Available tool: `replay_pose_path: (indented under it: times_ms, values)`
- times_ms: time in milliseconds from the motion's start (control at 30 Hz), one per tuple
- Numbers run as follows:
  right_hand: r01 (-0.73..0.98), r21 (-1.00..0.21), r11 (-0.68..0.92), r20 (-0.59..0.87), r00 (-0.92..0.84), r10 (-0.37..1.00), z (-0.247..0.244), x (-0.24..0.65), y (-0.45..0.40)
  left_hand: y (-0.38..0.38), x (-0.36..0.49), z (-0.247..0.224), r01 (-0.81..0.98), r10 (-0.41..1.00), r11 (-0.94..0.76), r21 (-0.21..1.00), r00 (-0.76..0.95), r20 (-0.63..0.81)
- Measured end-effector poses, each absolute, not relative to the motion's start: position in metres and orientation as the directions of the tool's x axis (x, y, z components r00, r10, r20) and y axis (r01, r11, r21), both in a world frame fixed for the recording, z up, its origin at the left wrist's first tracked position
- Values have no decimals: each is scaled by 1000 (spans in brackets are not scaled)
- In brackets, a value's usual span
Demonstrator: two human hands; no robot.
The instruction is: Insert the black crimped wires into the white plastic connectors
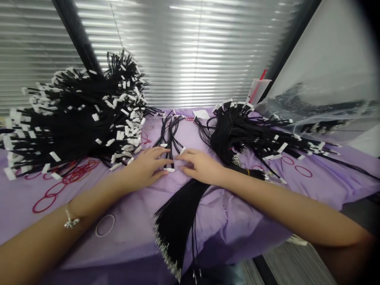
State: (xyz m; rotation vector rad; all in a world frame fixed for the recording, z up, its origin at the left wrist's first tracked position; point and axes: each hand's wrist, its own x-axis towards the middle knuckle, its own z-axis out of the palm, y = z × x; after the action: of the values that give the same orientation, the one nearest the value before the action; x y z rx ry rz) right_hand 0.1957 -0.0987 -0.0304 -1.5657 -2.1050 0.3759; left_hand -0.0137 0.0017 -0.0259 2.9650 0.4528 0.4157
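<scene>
A few thin black cables [170,136] with white connectors lie on the purple cloth in the middle. My left hand [145,168] rests at their left side, fingers apart, fingertips close to or touching the cables. From the right, my right hand [202,166] reaches to the same cables with fingers spread and slightly bent. Between the two hands sits a white connector [169,170], and another white connector [182,150] is by my right fingertips. Under my right hand a thick bundle of black cables [181,217] fans out toward the table's front edge, its silvery tips hanging down.
A big heap of black cables [74,122] with white connectors fills the left. More bundled cables [234,126] lie at the right, near a clear plastic bag [326,111]. Red rubber bands [78,172] lie scattered. A cup [259,91] with a red straw stands by the blinds.
</scene>
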Motion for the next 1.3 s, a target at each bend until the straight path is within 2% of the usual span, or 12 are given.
replay_pose_path:
  times_ms: [200,333,467,533,600,733,833,933,1033,1133,1233,1300]
  values:
    - [883,-452,126,171,-53,984,-30,204,-93,8,-13,-19,342,390,-920,190,838,381]
    - [856,-499,136,214,-30,976,-31,206,-93,2,-13,-14,250,577,-789,562,617,535]
    - [769,-579,272,326,-88,941,-29,203,-96,-18,-13,-2,-148,632,-571,807,548,548]
    - [700,-654,287,324,-84,942,-26,202,-98,-29,-13,6,-349,616,-368,862,603,507]
    - [581,-758,296,294,-101,950,-24,200,-99,-38,-14,12,-350,603,-225,909,683,412]
    - [238,-940,244,155,-337,929,-21,197,-99,-43,-18,16,-283,544,-109,953,786,295]
    - [97,-968,233,164,-462,872,-22,199,-97,-40,-19,14,-305,474,-68,950,828,299]
    - [129,-843,522,441,-390,808,-20,207,-97,-37,-17,12,-393,522,-22,919,780,345]
    - [397,-498,771,695,-349,629,-13,217,-100,-32,-13,8,-400,641,-54,915,689,338]
    - [582,-183,793,772,-414,482,-4,224,-103,-26,-8,-2,-331,699,-135,934,637,327]
    - [689,-161,707,778,-352,520,0,227,-105,-19,-3,-11,-246,733,-97,964,638,237]
    - [717,-299,630,762,-218,609,1,227,-104,-14,-1,-14,-207,771,-10,978,622,139]
